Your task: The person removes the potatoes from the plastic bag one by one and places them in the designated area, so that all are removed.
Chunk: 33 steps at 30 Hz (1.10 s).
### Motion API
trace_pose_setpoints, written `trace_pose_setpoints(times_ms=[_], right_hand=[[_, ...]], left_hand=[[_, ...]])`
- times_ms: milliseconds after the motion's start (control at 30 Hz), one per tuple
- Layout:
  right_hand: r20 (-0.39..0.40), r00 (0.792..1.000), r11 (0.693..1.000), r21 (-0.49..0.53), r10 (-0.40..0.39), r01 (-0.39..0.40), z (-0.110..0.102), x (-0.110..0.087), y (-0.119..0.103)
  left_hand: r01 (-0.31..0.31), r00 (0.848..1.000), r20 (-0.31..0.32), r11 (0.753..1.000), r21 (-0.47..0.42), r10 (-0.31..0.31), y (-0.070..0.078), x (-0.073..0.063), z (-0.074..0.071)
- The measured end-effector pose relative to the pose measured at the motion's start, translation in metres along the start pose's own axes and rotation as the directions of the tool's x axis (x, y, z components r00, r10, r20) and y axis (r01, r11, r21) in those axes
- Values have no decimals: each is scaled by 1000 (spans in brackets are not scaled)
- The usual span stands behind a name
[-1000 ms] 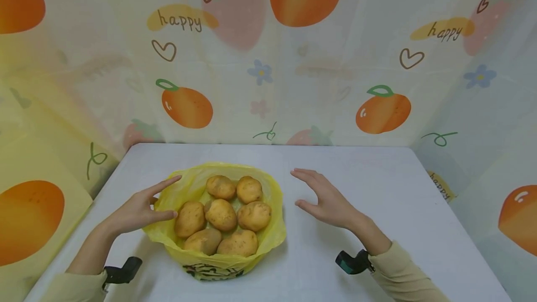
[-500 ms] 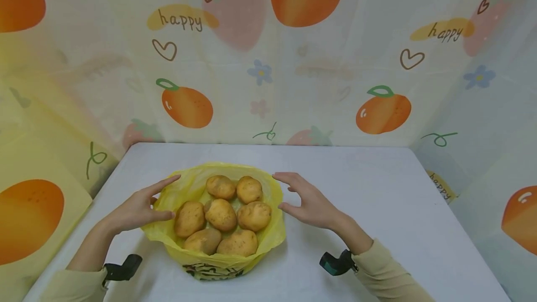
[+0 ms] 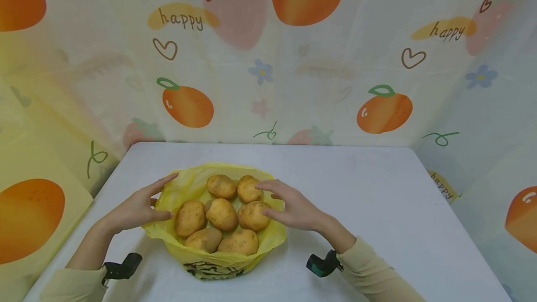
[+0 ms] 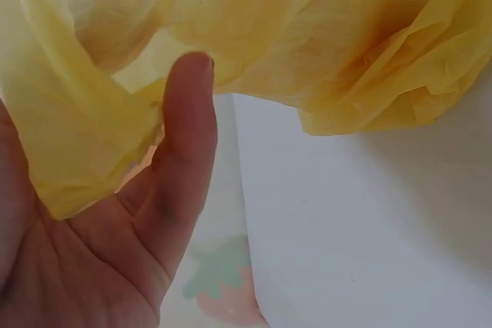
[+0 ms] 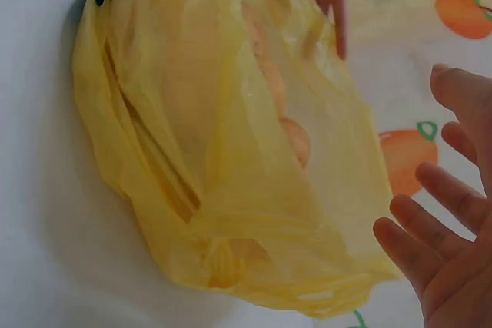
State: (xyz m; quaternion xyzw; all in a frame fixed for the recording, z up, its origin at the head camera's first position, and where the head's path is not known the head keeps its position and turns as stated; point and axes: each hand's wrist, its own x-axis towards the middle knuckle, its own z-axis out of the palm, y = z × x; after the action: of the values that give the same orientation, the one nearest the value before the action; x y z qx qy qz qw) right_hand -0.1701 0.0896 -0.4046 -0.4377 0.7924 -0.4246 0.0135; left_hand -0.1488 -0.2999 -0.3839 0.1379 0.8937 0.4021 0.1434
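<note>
A yellow plastic bag (image 3: 180, 246) stands with its mouth spread wide on the white table. Several potatoes (image 3: 221, 215) lie inside it. My left hand (image 3: 136, 206) is at the bag's left rim, thumb and index finger spread far apart. In the left wrist view, a flap of the bag (image 4: 84, 144) passes between the thumb (image 4: 188, 113) and the palm. Above the bag's right side is my right hand (image 3: 295, 206), fingers loosely bent and nothing in its grasp. Its fingertips overlap the two right-hand potatoes (image 3: 253, 216) in the head view.
The white table (image 3: 377, 209) extends to the right of the bag. A fruit-patterned curtain (image 3: 310, 97) hangs behind it and along both sides. A black wrist camera (image 3: 123, 267) sits on the left wrist, another wrist camera (image 3: 324, 264) on the right.
My right hand has moved left, from beside the bag to over its right rim and the potatoes. My left hand stays almost where it was; the potatoes have not moved.
</note>
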Motion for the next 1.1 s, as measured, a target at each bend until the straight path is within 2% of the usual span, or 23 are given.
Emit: trace_pose_setpoints(times_ms=[367, 600, 900, 1100], right_hand=[[55, 996, 997, 17, 71, -72, 12, 3, 10], [78, 988, 991, -7, 134, -134, 17, 3, 16], [87, 982, 984, -66, 170, -165, 20, 4, 20], [101, 975, 979, -57, 199, -194, 22, 4, 23]], left_hand=[[-14, 1000, 10, 999, -35, 15, -2, 0, -1], [-35, 999, -6, 999, -14, 34, -4, 1, 1], [1, 1000, 0, 998, -55, -1, -3, -1, 1], [2, 1000, 0, 998, -62, -2, -4, 0, 1]])
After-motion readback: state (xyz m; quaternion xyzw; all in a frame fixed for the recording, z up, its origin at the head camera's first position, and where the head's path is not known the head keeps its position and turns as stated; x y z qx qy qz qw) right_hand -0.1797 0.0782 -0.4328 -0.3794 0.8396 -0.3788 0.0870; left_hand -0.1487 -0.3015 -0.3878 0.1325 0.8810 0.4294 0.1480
